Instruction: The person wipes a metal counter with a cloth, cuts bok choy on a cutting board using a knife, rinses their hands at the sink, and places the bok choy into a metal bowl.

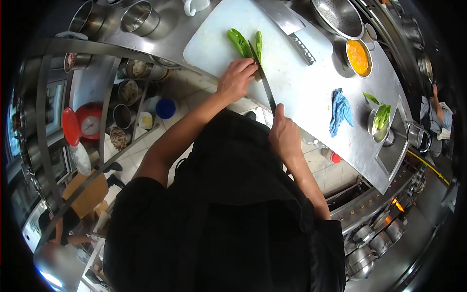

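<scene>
On the white cutting board [209, 36] lies a leafy green vegetable [239, 42], its leaves pointing away from me. My left hand [236, 79] holds its base end, fingers bent close to the blade. The knife [266, 86] is in my right hand [285, 134], which is closed round the handle. Its blade runs between the leaves, just right of my left fingers. A cleaver [287, 24] with a patterned metal handle rests at the board's upper right.
Right of the board are a blue cloth [341, 112], a bowl of orange liquid [358, 57], a colander [337, 17] and a bowl with greens [379, 125]. Metal pots [139, 18] stand at upper left. Burners with a flame are lower right. Other people are at far left and far right.
</scene>
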Demonstrator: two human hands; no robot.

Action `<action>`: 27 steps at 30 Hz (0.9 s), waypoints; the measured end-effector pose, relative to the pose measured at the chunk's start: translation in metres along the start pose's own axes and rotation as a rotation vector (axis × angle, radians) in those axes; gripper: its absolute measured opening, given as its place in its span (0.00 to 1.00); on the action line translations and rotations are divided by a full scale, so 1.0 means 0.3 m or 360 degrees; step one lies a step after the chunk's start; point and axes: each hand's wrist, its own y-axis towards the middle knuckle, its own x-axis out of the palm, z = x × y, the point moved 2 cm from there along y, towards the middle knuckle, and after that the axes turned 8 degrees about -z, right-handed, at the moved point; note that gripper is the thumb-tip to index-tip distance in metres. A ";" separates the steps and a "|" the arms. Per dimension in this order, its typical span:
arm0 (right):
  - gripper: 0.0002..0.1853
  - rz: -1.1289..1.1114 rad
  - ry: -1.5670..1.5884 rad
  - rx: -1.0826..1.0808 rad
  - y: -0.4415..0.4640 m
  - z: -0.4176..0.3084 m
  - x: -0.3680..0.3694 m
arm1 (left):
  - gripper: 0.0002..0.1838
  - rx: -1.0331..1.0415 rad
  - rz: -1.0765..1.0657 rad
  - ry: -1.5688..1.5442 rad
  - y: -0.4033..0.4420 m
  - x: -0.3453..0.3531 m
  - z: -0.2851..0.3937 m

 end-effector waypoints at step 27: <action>0.12 0.0311 0.0632 -0.0246 0.104 0.168 -0.021 | 0.28 -0.0063 -0.0111 -0.0006 -0.103 -0.107 -0.045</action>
